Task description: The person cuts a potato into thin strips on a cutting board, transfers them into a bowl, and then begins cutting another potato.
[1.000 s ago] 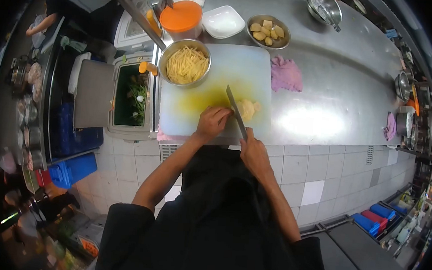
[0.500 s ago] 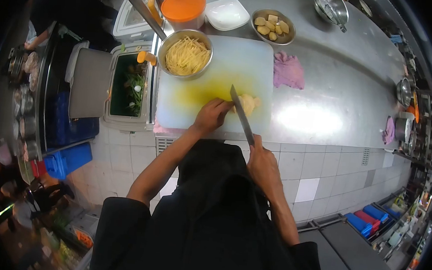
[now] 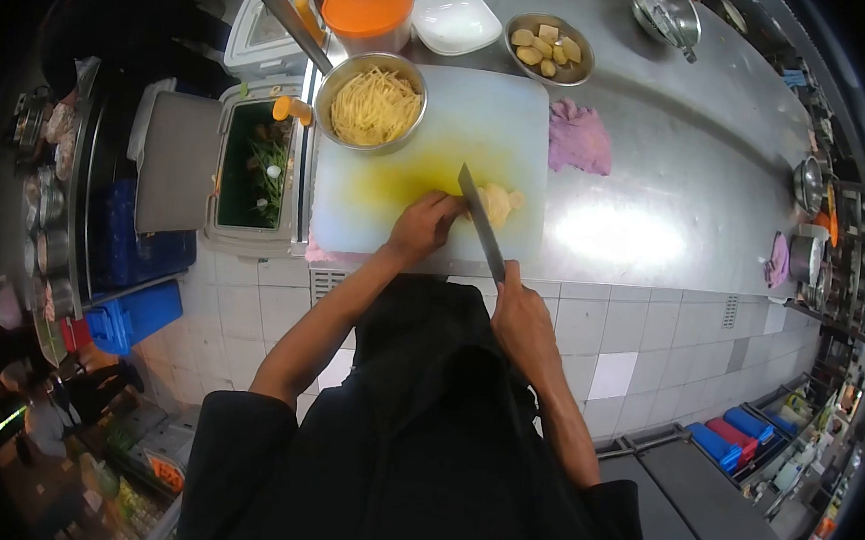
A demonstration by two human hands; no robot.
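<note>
My right hand is closed round the handle of a kitchen knife, whose blade points away from me over the white cutting board. Fingers of my left hand are curled together close to the blade's left side, holding a pale yellow peeled root that they mostly hide. To the blade's right lies a small heap of pale yellow slices. A yellow stain spreads over the middle of the board. At its far left corner stands a steel bowl full of thin pale yellow strips.
Behind the board are an orange-lidded tub, a white dish and a metal bowl of peeled chunks. A pink cloth lies beside the board. Left of the counter stands an open bin with green scraps. Another person is lower left.
The knife and my right hand have shifted very slightly up and left in view. My left hand stays at the blade's left side.
</note>
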